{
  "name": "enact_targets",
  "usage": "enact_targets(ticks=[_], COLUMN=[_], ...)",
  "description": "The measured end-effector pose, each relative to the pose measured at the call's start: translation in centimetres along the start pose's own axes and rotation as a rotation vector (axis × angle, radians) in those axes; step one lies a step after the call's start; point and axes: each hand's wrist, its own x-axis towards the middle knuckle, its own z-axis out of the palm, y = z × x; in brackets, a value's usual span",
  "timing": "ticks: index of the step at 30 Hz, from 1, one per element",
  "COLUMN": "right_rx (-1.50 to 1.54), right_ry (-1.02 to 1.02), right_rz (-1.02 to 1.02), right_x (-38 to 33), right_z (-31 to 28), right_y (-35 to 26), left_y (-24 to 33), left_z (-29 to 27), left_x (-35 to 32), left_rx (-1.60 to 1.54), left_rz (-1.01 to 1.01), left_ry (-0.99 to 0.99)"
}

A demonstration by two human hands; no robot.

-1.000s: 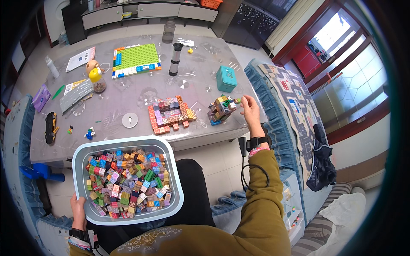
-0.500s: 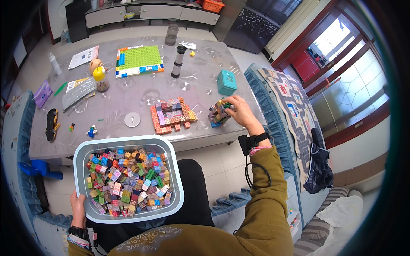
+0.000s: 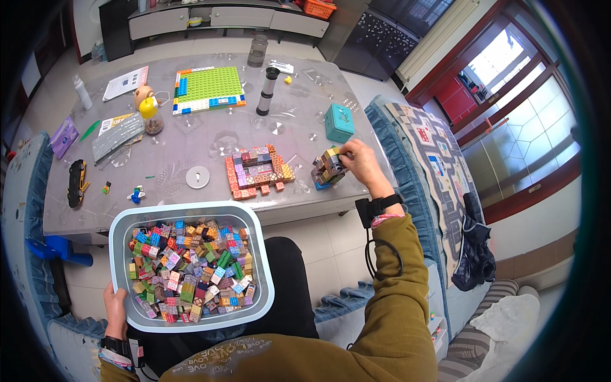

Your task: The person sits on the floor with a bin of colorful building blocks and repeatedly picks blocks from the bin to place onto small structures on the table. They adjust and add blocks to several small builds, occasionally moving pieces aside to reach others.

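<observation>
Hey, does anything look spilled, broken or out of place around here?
Nothing looks spilled or broken: the heap of bricks sits inside the pale blue tub, which the left hand holds. The untidiest spot is to the right, where a dark cloth item lies crumpled at the edge of the blue-covered seat rather than folded.

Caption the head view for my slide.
Left hand holds a brick-filled tub; right hand touches a small brick structure.
</observation>
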Motion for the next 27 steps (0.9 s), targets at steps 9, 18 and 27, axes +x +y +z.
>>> enact_targets(ticks=[9, 18, 27], right_rx=[0.512, 1.021, 0.911], right_ry=[-0.016, 0.235, 0.143], right_rz=[0.386, 0.56, 0.792], right_x=[0.3, -2.2, -6.0], right_z=[-1.9, -1.4, 3.5], right_y=[2.6, 6.4, 13.3], left_y=[0.8, 2.2, 1.7], left_z=[0.5, 0.9, 0.3], left_x=[-0.2, -0.8, -0.5], left_rx=[0.056, 0.094, 0.096], left_rz=[0.0, 0.009, 0.0], left_ry=[0.026, 0.022, 0.031])
